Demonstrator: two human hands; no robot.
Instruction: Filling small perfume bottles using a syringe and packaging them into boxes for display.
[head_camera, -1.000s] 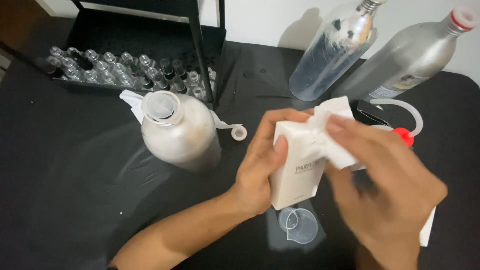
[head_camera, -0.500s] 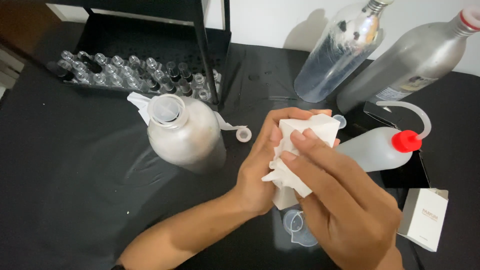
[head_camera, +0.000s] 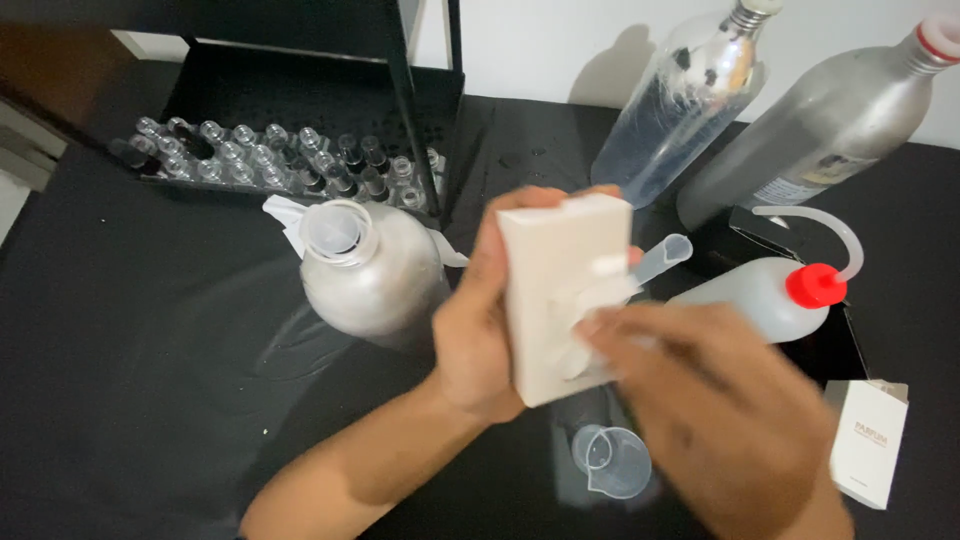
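Observation:
My left hand (head_camera: 478, 330) grips a small white box (head_camera: 556, 290) upright above a black table (head_camera: 140, 330), its plain face toward me. My right hand (head_camera: 715, 410) is blurred by motion and presses a white tissue (head_camera: 590, 330) against the lower front of the box. A small clear tube (head_camera: 662, 258) sticks out behind the box. Under the hands stands a small clear plastic beaker (head_camera: 612, 462).
An open silver round bottle (head_camera: 372, 275) stands left of the hands. A wash bottle with a red cap (head_camera: 770, 295) lies to the right, near a second white box (head_camera: 866, 440). Two tall silver bottles (head_camera: 812, 125) lean at the back. A black rack holds several small vials (head_camera: 270, 160).
The box has turned so its plain face points at me. The tissue moved from covering the box's top down to its lower front. My view shifted left, showing more of the rack.

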